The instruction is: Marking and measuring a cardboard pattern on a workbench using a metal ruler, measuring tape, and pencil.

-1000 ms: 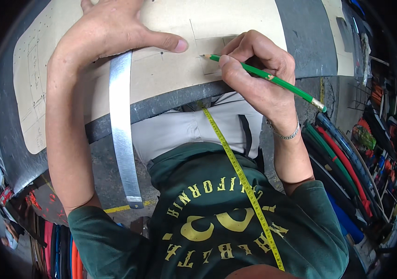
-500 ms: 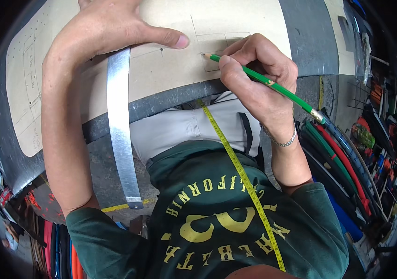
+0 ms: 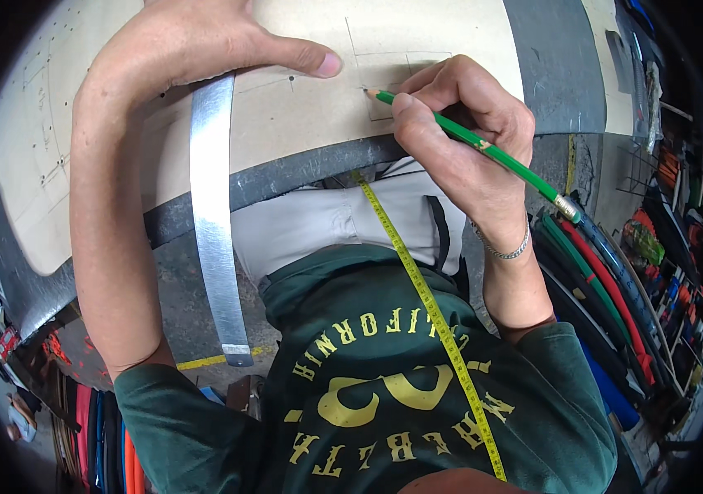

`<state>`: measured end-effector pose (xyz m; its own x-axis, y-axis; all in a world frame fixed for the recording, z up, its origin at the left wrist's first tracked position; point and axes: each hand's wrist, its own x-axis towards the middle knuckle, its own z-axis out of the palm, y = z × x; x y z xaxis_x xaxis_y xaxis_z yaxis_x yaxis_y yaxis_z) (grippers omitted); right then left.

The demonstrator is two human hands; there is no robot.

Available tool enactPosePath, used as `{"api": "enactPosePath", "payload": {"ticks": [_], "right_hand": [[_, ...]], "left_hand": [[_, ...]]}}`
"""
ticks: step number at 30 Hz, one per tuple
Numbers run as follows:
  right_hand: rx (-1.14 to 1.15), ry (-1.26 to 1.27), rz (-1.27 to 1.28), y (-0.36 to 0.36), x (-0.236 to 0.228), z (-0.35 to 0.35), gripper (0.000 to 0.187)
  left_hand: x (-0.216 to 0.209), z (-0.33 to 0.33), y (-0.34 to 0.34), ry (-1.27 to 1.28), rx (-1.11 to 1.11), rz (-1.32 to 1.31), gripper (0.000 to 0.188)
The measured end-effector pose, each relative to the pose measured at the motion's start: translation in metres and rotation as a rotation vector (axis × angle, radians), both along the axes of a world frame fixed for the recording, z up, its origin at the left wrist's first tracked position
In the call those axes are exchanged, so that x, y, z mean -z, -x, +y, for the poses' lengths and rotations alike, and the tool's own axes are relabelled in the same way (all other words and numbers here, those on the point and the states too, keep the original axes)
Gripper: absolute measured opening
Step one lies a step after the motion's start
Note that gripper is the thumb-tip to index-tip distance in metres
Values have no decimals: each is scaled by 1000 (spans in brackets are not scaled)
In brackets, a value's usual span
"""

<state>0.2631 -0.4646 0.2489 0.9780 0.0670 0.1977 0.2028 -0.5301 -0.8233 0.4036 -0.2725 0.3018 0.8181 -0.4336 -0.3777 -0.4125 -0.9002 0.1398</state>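
A tan sheet (image 3: 310, 123) marked with thin pencil lines and small dots covers much of the dark tabletop. My left hand (image 3: 195, 41) lies over it at the upper left, thumb stretched out to the right; its other fingers are mostly beyond the top edge. From under that hand a long metal ruler (image 3: 213, 189) runs toward me, its near end hanging past the table's edge. My right hand (image 3: 475, 123) grips a green pencil (image 3: 483, 146), the point at the sheet beside the drawn lines. Whether the tip touches is hard to see.
A yellow tape measure (image 3: 409, 267) hangs down my dark green shirt. The table's dark front edge (image 3: 310, 169) crosses close to my lap. Colourful rolls of material (image 3: 607, 288) stand at the right, and more upright rolls (image 3: 100, 436) at the lower left.
The view has shifted slightly, so the sheet's drawn lines sit a little higher and further right. Both hands keep nearly the same pose, and the pencil point stays by the same lines.
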Motion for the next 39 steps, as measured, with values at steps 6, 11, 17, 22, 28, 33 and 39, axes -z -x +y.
{"api": "enactPosePath", "payload": {"ticks": [6, 11, 17, 22, 28, 33, 39], "right_hand": [[-39, -119, 77, 16, -3, -12, 12], [-26, -89, 108, 15, -7, -5, 12], [-41, -45, 102, 16, -3, -10, 12], [-72, -3, 84, 14, -4, -10, 12], [-72, 28, 90, 14, -6, -11, 13], [-1, -135, 149, 17, -6, -13, 12], [49, -87, 109, -1, -15, -10, 11]], "left_hand": [[15, -18, -6, -147, 18, -61, 136], [5, -9, -3, -154, -22, -48, 135], [10, -17, -5, -168, -10, -39, 135], [11, -13, -6, -140, -1, -38, 135], [6, -15, -4, -155, -2, -42, 136], [16, -13, -10, -86, 25, -54, 137], [22, -11, -9, -117, -17, -42, 141]]}}
